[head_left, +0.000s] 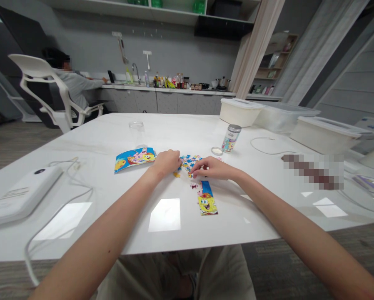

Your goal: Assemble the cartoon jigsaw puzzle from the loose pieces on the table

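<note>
Jigsaw pieces [191, 158] heaped on worktop [180, 133], between both hands; partly joined strip [208, 203] lies nearer the person. Left hand [168, 161] curled at heap's left edge, right hand [212, 168] bent over its right side; can't tell if either hand's fingers grip a piece. Printed canister [231, 139] upright, silver lid on, contents hidden; ring-shaped item [217, 151] just beside. Clear container [137, 133] behind picture sheet [135, 159]. Lidded white bin [239, 113] far right, contents hidden.
</note>
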A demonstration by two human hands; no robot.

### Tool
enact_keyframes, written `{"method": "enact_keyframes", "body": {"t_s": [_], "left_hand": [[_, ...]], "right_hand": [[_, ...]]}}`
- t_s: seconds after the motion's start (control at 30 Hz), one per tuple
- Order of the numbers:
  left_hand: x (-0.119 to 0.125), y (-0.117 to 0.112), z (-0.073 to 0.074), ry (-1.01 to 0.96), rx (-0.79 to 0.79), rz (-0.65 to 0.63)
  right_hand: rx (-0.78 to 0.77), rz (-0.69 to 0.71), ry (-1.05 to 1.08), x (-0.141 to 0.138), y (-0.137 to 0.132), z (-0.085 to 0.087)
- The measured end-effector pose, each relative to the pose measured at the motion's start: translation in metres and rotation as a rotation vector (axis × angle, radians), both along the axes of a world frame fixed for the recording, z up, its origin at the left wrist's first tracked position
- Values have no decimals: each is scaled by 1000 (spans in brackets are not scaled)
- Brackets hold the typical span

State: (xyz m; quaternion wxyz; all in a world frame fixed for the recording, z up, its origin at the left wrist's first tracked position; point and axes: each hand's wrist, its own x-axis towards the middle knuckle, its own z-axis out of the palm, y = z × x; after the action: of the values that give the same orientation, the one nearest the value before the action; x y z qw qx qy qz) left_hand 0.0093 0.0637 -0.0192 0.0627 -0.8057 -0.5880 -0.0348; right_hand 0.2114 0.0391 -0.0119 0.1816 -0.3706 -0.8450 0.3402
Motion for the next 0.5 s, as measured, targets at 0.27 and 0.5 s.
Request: {"method": "enact_keyframes", "body": {"t_s": [0.27, 0.5], "left_hand": [[2, -26, 49, 22, -38, -273], [-20, -47, 15, 36, -9, -623]], "right_hand": [[139, -200, 92, 4, 13, -10], [443, -438, 239, -3, 9, -26]]}}
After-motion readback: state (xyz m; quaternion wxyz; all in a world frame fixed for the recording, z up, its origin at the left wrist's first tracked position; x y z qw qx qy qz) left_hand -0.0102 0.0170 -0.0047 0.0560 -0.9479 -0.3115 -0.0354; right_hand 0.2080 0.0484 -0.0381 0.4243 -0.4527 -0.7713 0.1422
